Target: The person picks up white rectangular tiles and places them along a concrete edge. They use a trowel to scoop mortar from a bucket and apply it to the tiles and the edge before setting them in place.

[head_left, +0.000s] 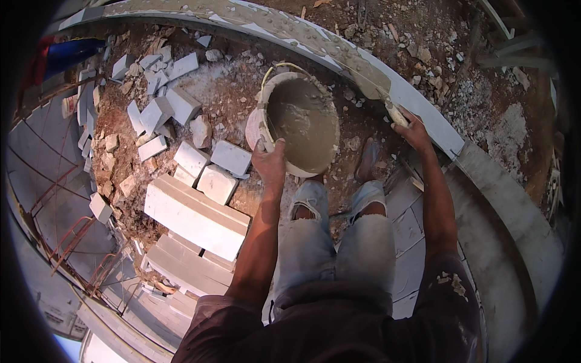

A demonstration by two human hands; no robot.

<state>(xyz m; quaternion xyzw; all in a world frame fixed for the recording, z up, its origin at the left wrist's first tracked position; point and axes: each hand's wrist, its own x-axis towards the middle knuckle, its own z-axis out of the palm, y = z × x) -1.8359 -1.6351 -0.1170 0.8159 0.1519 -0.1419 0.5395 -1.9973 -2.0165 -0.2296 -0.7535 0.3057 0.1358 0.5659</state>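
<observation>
My left hand [269, 160] is closed on the near left rim of a round bucket [253, 128], thumb on the edge. Wet grey mortar [305, 121] fills much of the bucket, and a yellowish handle lies up around its far side. In my right hand [414, 131] is the pale handle of a trowel [396, 113]. The trowel's blade, coated in mortar, lies at the top of a low curving wall of white blocks [417, 106]. A lumpy layer of mortar [290, 29] covers the wall's top, with a thin string line running along it.
White blocks [196, 209] are stacked at the left of my legs. Broken block pieces [158, 115] lie on reddish, stony ground beyond them. Rusty bars [66, 242] stick up at the far left. Rubble [423, 54] lies past the wall.
</observation>
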